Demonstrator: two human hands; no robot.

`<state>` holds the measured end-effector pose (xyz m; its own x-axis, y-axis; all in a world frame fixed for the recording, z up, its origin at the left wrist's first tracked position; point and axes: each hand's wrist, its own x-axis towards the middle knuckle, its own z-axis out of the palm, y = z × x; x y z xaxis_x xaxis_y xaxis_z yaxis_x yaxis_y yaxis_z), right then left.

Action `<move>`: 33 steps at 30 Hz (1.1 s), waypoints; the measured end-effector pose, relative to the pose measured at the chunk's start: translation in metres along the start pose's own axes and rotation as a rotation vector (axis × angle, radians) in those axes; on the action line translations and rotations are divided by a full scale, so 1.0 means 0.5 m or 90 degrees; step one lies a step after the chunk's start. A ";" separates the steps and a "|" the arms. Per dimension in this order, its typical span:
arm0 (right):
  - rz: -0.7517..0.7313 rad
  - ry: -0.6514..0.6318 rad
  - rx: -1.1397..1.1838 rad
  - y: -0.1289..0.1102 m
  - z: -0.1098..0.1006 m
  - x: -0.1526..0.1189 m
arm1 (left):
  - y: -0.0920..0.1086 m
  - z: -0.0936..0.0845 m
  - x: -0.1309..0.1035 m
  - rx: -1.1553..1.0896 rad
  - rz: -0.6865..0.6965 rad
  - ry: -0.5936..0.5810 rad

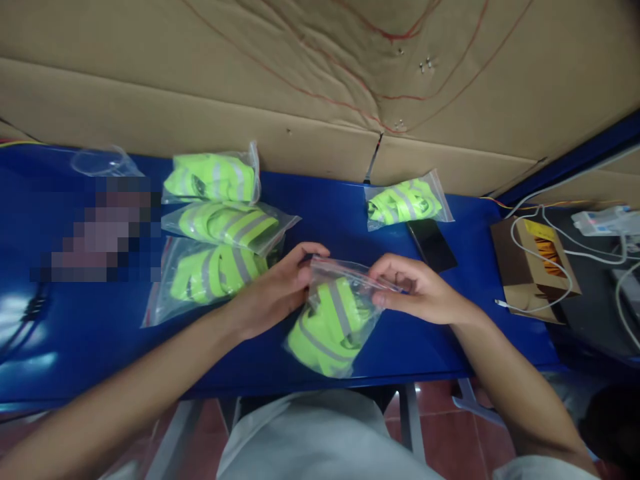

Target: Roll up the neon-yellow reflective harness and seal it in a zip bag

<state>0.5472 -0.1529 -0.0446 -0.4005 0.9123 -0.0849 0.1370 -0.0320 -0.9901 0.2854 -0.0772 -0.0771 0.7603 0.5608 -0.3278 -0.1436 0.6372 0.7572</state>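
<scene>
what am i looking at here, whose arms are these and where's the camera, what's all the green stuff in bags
The one picture comes from a camera worn on a person's head, looking down at their own two bare hands; there is no machine. The left hand and right hand pinch the top edge of a clear plastic bag holding folded neon-green fabric with grey stripes. It rests at the near edge of a blue table. Three similar filled bags lie piled to the left, and one more bag sits further back, beside a dark phone. A small cardboard box with white cables is at the right. Cardboard sheets stand behind.
</scene>
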 end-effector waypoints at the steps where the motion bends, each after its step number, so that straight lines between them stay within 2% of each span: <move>1: 0.005 0.015 0.024 0.003 0.004 0.001 | -0.001 0.001 0.000 0.034 -0.022 0.005; 5: 0.069 0.039 0.110 0.039 0.009 0.010 | -0.008 -0.006 0.004 0.227 -0.073 0.035; 9: 0.198 0.113 0.140 0.073 -0.004 0.013 | -0.013 -0.018 0.009 0.423 -0.001 0.065; 11: 0.231 0.129 0.129 0.080 -0.011 0.014 | -0.014 -0.021 0.010 0.479 0.020 0.078; 16: 0.218 0.130 0.110 0.080 -0.017 0.015 | -0.016 -0.018 0.012 0.478 0.065 0.106; 21: 0.230 0.082 0.087 0.072 -0.023 0.012 | -0.016 -0.015 0.011 0.466 0.076 0.117; 28: 0.228 0.127 0.063 0.065 -0.019 0.006 | -0.016 -0.012 0.010 0.441 0.084 0.098; 33: 0.203 0.098 0.049 0.063 -0.020 0.003 | -0.020 -0.012 0.009 0.438 0.071 0.094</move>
<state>0.5603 -0.1486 -0.0748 -0.2064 0.9025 -0.3781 0.1623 -0.3495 -0.9228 0.2864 -0.0777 -0.0896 0.6639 0.7000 -0.2632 0.2530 0.1210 0.9599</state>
